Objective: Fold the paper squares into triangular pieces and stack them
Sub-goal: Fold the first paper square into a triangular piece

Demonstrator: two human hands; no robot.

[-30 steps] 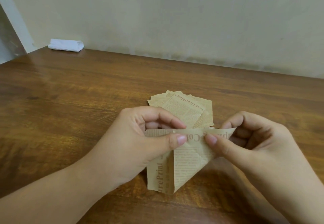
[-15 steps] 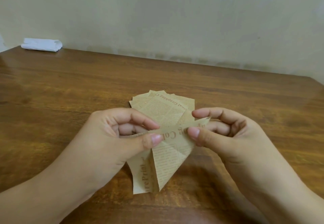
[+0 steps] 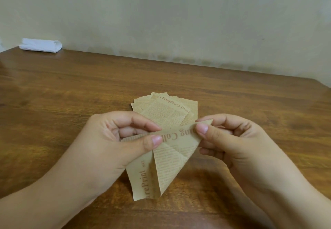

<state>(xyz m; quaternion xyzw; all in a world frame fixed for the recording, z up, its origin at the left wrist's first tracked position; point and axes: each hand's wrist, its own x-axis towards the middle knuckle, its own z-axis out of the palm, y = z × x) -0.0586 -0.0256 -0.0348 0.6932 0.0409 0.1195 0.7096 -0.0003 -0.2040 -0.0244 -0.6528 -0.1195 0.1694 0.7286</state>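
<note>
A tan newspaper-print paper piece (image 3: 166, 162), partly folded to a downward point, is held above the wooden table (image 3: 71, 103). My left hand (image 3: 116, 144) pinches its upper left edge between thumb and forefinger. My right hand (image 3: 232, 139) pinches the upper right corner the same way. Behind the hands, a small pile of the same printed paper squares (image 3: 170, 110) lies flat on the table, its near part hidden by the held piece and my fingers.
A folded white cloth or paper wad (image 3: 41, 45) rests at the table's far left corner against the pale wall (image 3: 179, 22). The table's right edge shows at the far right.
The view has shifted so the hands and paper sit further left in frame. My right hand's pinch has slid toward the paper's right corner; both hands keep hold.
</note>
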